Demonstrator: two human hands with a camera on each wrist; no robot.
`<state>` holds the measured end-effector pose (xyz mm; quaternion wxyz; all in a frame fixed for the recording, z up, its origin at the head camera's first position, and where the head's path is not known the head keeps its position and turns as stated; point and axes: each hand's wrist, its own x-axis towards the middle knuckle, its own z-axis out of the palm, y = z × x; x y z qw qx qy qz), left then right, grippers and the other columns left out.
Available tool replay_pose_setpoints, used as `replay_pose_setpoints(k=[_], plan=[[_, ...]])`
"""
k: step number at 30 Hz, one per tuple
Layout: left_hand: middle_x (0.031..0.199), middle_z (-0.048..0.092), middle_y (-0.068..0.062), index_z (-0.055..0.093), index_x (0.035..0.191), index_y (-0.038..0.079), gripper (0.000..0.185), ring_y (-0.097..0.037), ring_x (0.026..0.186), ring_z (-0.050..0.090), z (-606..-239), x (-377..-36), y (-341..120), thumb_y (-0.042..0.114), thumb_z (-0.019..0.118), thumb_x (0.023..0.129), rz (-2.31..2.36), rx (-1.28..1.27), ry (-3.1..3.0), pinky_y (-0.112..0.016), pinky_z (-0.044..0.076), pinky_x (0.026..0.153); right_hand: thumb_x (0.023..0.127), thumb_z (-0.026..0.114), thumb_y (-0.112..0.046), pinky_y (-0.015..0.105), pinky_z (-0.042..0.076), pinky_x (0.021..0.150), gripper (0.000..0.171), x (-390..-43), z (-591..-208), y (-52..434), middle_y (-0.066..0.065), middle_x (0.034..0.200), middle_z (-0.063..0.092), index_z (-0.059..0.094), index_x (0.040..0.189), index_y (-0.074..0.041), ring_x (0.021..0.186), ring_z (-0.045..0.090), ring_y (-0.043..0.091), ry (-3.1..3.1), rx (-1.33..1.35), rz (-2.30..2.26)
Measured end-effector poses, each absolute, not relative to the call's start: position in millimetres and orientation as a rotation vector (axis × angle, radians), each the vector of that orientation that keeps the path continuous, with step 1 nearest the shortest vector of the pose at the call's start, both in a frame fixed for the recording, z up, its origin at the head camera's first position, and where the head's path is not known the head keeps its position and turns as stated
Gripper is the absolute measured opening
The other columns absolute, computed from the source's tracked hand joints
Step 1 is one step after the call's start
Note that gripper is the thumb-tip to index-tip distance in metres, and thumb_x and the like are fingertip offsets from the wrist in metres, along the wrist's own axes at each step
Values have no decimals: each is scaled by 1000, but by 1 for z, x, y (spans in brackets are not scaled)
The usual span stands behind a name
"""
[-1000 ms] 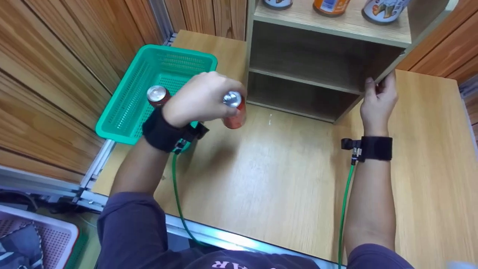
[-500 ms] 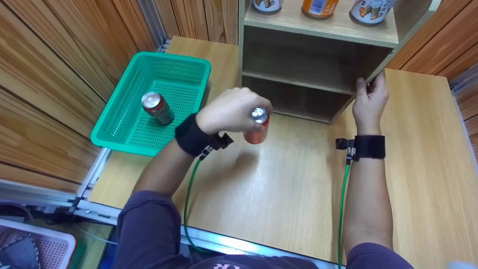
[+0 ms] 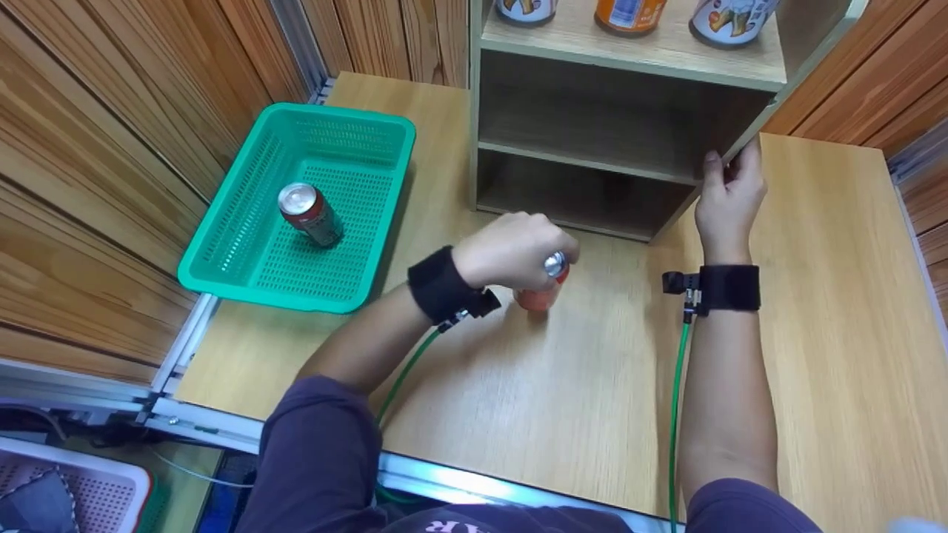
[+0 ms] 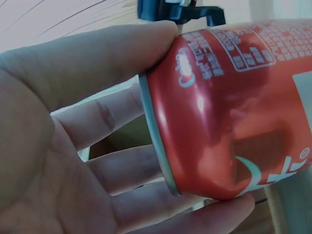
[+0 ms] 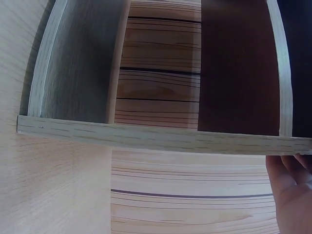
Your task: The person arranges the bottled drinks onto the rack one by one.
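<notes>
Right now my left hand (image 3: pixel 515 250) is stretched forward over the wooden table (image 3: pixel 563 385), forearm angled in from the lower left, with the fingers curled down round the top of an orange-red can (image 3: pixel 543 295). From the head view the can stands upright just in front of the open lower compartment of the wooden shelf unit (image 3: pixel 592 159); I cannot tell whether its base touches the table. On the left wrist view the can (image 4: pixel 234 112) fills most of the picture, thumb on one side and fingers (image 4: pixel 122 170) on the other, and its side shows a dent.

My right hand (image 3: pixel 729 196) reaches straight ahead, forearm almost vertical in the head view, and its fingers and thumb pinch the front edge of the shelf unit's right side panel. The right wrist view catches only the fingertips (image 5: pixel 291 183) at the lower right corner, below the panel's edge (image 5: pixel 161 139).

A second can (image 3: pixel 309 213) stands in the green basket (image 3: pixel 222 266) at the left. Three containers on the upper shelf are cut off by the top edge, so I cannot read them
</notes>
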<state>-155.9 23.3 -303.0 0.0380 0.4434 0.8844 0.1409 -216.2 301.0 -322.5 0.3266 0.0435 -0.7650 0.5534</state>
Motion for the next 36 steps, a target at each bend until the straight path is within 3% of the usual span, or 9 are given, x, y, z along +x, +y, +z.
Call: replay_pose_setpoints(k=[13,36], plan=[[82,62,6,65,96,20,31,-10,70,53,-324,-152,42,16,64,66,383,1389,2651,-30,45,59,90,46,-2,29,31,98,45,-218,-326,305,-1,130,46,42,131,-20,118,41,10,-2054,100,1470],[86,62,8,65,100,24,36,-11,75,53,-344,-157,51,23,68,64,330,1346,2625,-34,41,59,88,47,0,30,35,95,46,-216,-324,305,1,127,49,43,130,-17,116,44,12,-2020,140,1451]])
